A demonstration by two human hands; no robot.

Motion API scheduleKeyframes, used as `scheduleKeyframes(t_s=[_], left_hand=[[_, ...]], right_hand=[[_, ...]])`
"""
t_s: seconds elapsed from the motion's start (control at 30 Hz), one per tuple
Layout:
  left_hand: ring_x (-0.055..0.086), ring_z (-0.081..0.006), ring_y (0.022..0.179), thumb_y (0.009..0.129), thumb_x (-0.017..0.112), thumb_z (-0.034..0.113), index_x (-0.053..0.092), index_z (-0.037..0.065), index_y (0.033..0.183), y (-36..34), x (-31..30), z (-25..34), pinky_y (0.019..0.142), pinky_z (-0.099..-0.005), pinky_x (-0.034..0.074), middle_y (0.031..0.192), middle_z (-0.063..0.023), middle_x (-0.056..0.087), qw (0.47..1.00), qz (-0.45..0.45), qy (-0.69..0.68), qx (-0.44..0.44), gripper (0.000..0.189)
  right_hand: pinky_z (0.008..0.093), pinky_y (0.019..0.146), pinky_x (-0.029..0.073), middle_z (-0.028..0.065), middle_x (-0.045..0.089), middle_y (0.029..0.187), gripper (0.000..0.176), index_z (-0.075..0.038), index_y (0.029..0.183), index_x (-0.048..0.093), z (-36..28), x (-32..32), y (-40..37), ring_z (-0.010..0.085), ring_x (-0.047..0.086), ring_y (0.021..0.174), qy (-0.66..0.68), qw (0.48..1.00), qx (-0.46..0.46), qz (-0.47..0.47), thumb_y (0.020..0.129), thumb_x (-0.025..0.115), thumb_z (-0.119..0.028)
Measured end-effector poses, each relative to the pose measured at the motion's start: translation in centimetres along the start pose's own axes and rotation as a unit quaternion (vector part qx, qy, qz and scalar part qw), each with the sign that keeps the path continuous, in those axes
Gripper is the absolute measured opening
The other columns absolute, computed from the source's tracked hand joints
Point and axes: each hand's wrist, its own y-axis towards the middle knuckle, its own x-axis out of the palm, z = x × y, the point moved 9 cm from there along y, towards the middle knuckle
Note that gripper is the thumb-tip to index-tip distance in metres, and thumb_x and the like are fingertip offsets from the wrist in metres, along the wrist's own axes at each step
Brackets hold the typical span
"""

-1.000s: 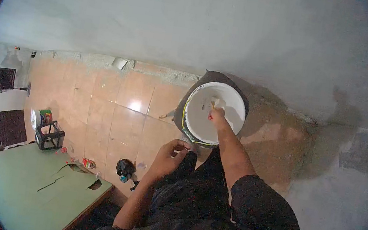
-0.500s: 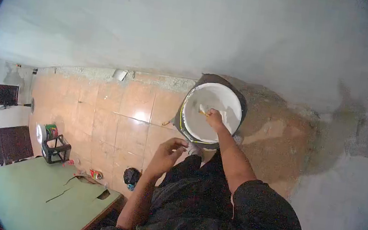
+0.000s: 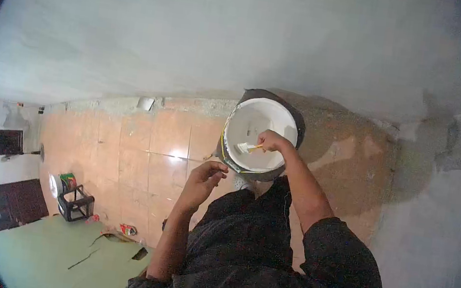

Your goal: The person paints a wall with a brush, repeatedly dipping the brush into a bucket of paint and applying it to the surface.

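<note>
My right hand is closed around the yellow handle of a paintbrush. The brush's pale, coated bristles point left, over the inside of a round white bucket. White liquid that looks like paint lies in the bucket, and a dark sheet shows around its outside. To the lower left of the bucket, my left hand hovers with loosely bent fingers, thumb apart, and nothing visible in it.
A grey-white wall rises beyond the bucket. Orange tiles cover the floor, with a metal plate by the wall's foot. At left are a green board, a black frame and a paint can.
My right hand has drawn the brush toward the bucket's near left side, so its bristles now show clearly. My left hand has shifted slightly left and up. The camera view has tilted a little.
</note>
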Motion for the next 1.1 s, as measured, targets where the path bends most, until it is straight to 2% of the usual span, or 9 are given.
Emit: scheduleKeyframes(t_s=[0.2, 0.4, 0.47, 0.67, 0.7, 0.83, 0.9, 1.07, 1.1], left_hand=[[0.061, -0.0165, 0.093, 0.091, 0.059, 0.014, 0.061, 0.004, 0.104, 0.1, -1.1, 1.7, 0.075, -0.0293, 0.047, 0.102, -0.0058, 0.065, 1.0, 0.004, 0.0, 0.028, 0.016], [0.061, -0.0152, 0.093, 0.091, 0.058, 0.014, 0.062, 0.004, 0.102, 0.4, -0.5, 3.7, 0.076, -0.0286, 0.047, 0.098, -0.0057, 0.065, 0.998, -0.027, 0.03, 0.046, 0.015], [0.06, -0.0142, 0.091, 0.092, 0.058, 0.014, 0.063, 0.004, 0.103, 0.1, 0.8, 4.7, 0.076, -0.0278, 0.047, 0.097, -0.0048, 0.066, 0.995, -0.061, 0.069, 0.045, 0.016], [0.06, -0.0146, 0.091, 0.095, 0.056, 0.014, 0.064, 0.002, 0.105, -1.7, 6.5, 8.4, 0.081, -0.0301, 0.049, 0.098, -0.0052, 0.065, 0.955, -0.216, 0.143, 0.143, 0.017], [0.06, -0.0149, 0.089, 0.096, 0.055, 0.016, 0.064, 0.002, 0.103, -1.7, 7.1, 8.4, 0.078, -0.0309, 0.05, 0.099, -0.006, 0.065, 0.952, -0.226, 0.143, 0.145, 0.019], [0.062, -0.0191, 0.092, 0.094, 0.059, 0.02, 0.056, 0.002, 0.116, -1.6, 8.3, 9.6, 0.075, -0.0323, 0.052, 0.104, -0.0106, 0.063, 0.945, -0.199, 0.189, 0.178, 0.029], [0.063, -0.0245, 0.094, 0.091, 0.064, 0.023, 0.043, 0.001, 0.128, -0.4, 8.2, 9.8, 0.074, -0.0338, 0.053, 0.112, -0.0159, 0.058, 0.946, -0.123, 0.183, 0.238, 0.048], [0.062, -0.0255, 0.098, 0.094, 0.06, 0.024, 0.047, -0.001, 0.128, -0.6, 10.7, 12.7, 0.08, -0.0346, 0.053, 0.115, -0.0176, 0.057, 0.948, -0.121, 0.094, 0.278, 0.045], [0.062, -0.0266, 0.099, 0.094, 0.059, 0.023, 0.048, -0.001, 0.128, -0.2, 11.2, 12.5, 0.082, -0.035, 0.052, 0.118, -0.0186, 0.056, 0.955, -0.125, 0.065, 0.262, 0.043]], right_hand=[[0.0255, 0.046, 0.04, 0.0063, 0.065, 0.073, 0.026, -0.002, 0.097, 0.067, 0.7, -1.7, -4.9, 0.0105, 0.051, 0.051, 0.234, 0.971, 0.051, 0.0, 0.074, 0.058, 0.004], [0.0232, 0.054, 0.043, 0.0043, 0.062, 0.083, 0.026, -0.003, 0.098, 0.059, -5.6, -3.1, -14.4, 0.0102, 0.052, 0.07, 0.421, 0.902, -0.019, 0.09, 0.074, 0.063, 0.006], [0.0235, 0.051, 0.044, 0.0054, 0.06, 0.087, 0.029, -0.005, 0.101, 0.056, -5.6, -1.4, -14.1, 0.0105, 0.051, 0.063, 0.606, 0.783, -0.127, 0.058, 0.075, 0.069, 0.002], [0.027, 0.058, 0.045, 0.006, 0.06, 0.088, 0.022, -0.009, 0.099, 0.053, -10.1, -2.8, -17.0, 0.0143, 0.055, 0.068, 0.75, 0.616, -0.239, 0.026, 0.084, 0.068, -0.014], [0.0279, 0.061, 0.047, 0.0046, 0.058, 0.089, 0.025, -0.012, 0.102, 0.054, -10.9, -4.5, -18.9, 0.0155, 0.056, 0.074, 0.669, 0.675, -0.278, 0.14, 0.087, 0.067, -0.027], [0.0296, 0.068, 0.049, 0.005, 0.059, 0.093, 0.024, -0.009, 0.106, 0.055, -14.2, -7.2, -22.7, 0.0175, 0.058, 0.078, 0.717, 0.613, -0.295, 0.154, 0.089, 0.064, -0.023], [0.0306, 0.069, 0.049, 0.0055, 0.059, 0.094, 0.028, -0.008, 0.11, 0.055, -15.9, -8.4, -24.9, 0.0182, 0.058, 0.079, 0.693, 0.617, -0.3, 0.221, 0.089, 0.064, -0.023], [0.0325, 0.077, 0.052, 0.0076, 0.061, 0.108, 0.04, -0.006, 0.125, 0.05, -15.6, -8.7, -26.2, 0.0202, 0.061, 0.09, 0.616, 0.629, -0.361, 0.308, 0.091, 0.062, -0.023], [0.0323, 0.079, 0.052, 0.0066, 0.059, 0.11, 0.037, -0.005, 0.124, 0.05, -14.6, -8.4, -26.2, 0.02, 0.06, 0.094, 0.61, 0.642, -0.293, 0.359, 0.091, 0.062, -0.016]])
